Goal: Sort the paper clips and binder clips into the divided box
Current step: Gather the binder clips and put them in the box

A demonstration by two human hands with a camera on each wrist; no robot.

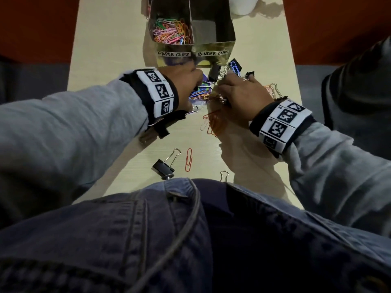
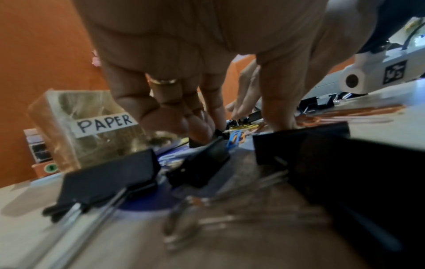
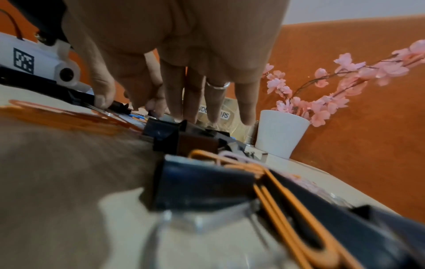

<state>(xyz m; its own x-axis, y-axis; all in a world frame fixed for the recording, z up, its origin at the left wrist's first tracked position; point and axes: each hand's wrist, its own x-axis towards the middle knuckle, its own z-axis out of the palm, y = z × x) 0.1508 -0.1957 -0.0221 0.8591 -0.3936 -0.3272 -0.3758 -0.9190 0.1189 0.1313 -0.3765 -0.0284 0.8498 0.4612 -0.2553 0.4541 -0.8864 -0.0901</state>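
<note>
**Both hands deep in the clip pile, right in front of the box**

Our left hand [image 1: 186, 81] has its fingers [image 2: 195, 125] curled down and pinched on a small black binder clip [image 2: 214, 134] in the mixed pile [image 1: 211, 89]. Our right hand [image 1: 241, 96] reaches in from the other side with its fingers [image 3: 247, 109] hanging mostly straight into the same pile; the thumb and forefinger tips are down at something dark, but we honestly can't tell if they've got hold of it.

The pile sits on the worktop [image 1: 105, 60] just beside the front wall of the divided box [image 1: 224, 44]. The compartment labelled PAPER CLIPS [image 1: 172, 31] has a colourful heap of paper clips in it. The BINDER CLIPS compartment [image 1: 211, 30] is next to it; we can't see any clips in the part that shows.

Nearer to us: a bunch of orange paper clips [image 1: 213, 123], a single red paper clip [image 1: 189, 159], and a lone black binder clip [image 1: 164, 167]. A white vase [image 3: 280, 134] with pink flowers [image 3: 340, 76] stands behind the box.
</note>
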